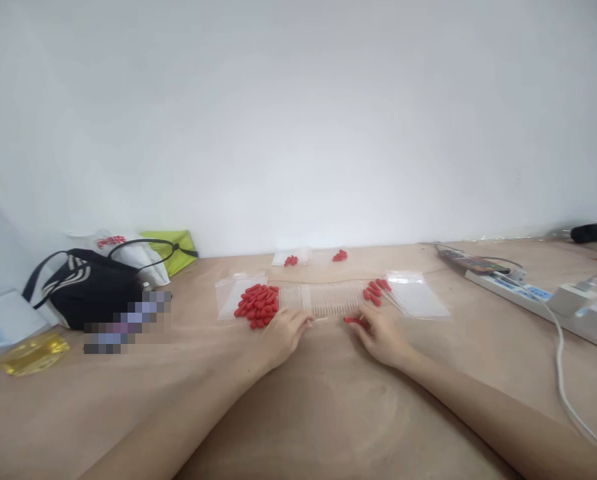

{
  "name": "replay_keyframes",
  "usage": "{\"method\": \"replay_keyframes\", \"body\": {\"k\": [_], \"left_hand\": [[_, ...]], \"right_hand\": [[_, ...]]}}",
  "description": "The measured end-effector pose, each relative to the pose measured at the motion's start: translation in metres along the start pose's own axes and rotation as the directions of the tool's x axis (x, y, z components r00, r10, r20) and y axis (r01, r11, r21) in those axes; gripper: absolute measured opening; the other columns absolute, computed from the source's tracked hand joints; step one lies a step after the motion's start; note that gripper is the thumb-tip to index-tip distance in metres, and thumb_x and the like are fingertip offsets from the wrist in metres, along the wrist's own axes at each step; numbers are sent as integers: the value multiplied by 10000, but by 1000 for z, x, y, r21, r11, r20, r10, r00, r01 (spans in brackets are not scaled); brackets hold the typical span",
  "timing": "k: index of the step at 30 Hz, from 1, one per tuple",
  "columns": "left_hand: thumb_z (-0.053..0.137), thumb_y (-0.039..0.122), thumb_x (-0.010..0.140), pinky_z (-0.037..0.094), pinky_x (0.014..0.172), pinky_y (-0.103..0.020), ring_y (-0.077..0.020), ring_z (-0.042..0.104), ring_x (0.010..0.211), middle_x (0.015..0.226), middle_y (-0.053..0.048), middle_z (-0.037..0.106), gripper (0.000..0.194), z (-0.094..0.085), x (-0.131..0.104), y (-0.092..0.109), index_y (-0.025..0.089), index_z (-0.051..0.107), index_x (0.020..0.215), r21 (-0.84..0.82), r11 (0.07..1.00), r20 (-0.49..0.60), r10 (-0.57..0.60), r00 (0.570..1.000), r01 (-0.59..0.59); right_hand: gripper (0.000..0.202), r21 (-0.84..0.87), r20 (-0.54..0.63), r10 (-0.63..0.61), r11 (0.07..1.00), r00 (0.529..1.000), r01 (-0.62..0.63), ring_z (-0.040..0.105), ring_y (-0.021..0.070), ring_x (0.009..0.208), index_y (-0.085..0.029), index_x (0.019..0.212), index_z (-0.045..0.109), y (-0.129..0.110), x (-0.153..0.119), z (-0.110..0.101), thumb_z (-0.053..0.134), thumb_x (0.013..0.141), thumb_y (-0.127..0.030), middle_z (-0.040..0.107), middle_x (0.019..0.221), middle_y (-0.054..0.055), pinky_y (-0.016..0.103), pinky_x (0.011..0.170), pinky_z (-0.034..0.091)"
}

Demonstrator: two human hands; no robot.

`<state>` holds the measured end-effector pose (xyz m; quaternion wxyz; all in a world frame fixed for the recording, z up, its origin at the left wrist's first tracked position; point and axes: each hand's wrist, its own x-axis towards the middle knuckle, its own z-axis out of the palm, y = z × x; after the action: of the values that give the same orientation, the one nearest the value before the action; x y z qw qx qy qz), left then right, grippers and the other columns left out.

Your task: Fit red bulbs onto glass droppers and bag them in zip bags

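Note:
My left hand (284, 333) is closed, pinching a thin clear stick (320, 319) that points to the right. Between the fingers of my right hand (384, 335) is a small red bulb-shaped piece (351, 321), its end facing the stick a short gap away. Behind both hands lies a row of clear thin sticks (334, 301) side by side. A heap of red pieces (256, 305) sits by my left hand. Just past my right hand are several red-tipped sticks (375, 289); their lower parts are partly hidden.
Clear plastic bags (419, 296) lie to the right and left. Small red clusters (291, 261) rest near the wall. On the right are a white power strip (533, 303), a phone (471, 261) and a cable (561, 360); on the left, a black bag (95, 287) and a green box (178, 248).

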<state>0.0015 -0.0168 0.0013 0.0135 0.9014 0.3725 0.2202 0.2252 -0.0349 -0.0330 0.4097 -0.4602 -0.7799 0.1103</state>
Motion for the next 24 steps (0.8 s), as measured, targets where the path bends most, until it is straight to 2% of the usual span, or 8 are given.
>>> {"method": "replay_keyframes", "body": {"k": [2,5,12,17,24], "left_hand": [[375,176,865,378,741,-292,-171,530,788,852,-41,613,176,8,-9,-5,171,550,883,-43,996,-84,74,994,-78],[377,188,869,385,720,-283,-162,532,761,807,-36,612,187,16,-13,-10,168,562,858,-71,994,-129,72,989,-82],[401,183,864,381,717,-280,-159,529,753,803,-29,615,171,18,-12,-11,167,571,856,-81,993,-122,78,989,-89],[421,164,852,385,722,-271,-159,523,770,816,-33,619,168,19,-13,-11,169,583,895,-108,985,-147,117,982,-133],[413,159,853,357,697,-276,-143,562,730,813,-24,646,178,21,-12,-10,173,580,913,-144,972,-131,167,977,-185]], "right_hand": [[173,35,48,-22,999,999,21,520,150,720,-180,841,549,-4,5,6,424,747,-106,546,792,45,285,651,427],[182,87,106,-58,995,993,49,524,141,728,-187,832,575,-12,11,15,435,749,-106,537,793,37,279,673,422],[112,172,82,-29,985,996,14,499,127,661,-185,814,570,-20,8,20,472,762,-171,522,743,23,259,607,413],[100,213,99,-33,977,995,11,507,130,664,-187,787,571,-22,7,18,472,775,-198,541,711,15,262,619,419],[141,293,117,-67,956,991,30,554,140,757,-205,802,620,-19,7,18,482,786,-232,619,796,32,266,701,432]]}}
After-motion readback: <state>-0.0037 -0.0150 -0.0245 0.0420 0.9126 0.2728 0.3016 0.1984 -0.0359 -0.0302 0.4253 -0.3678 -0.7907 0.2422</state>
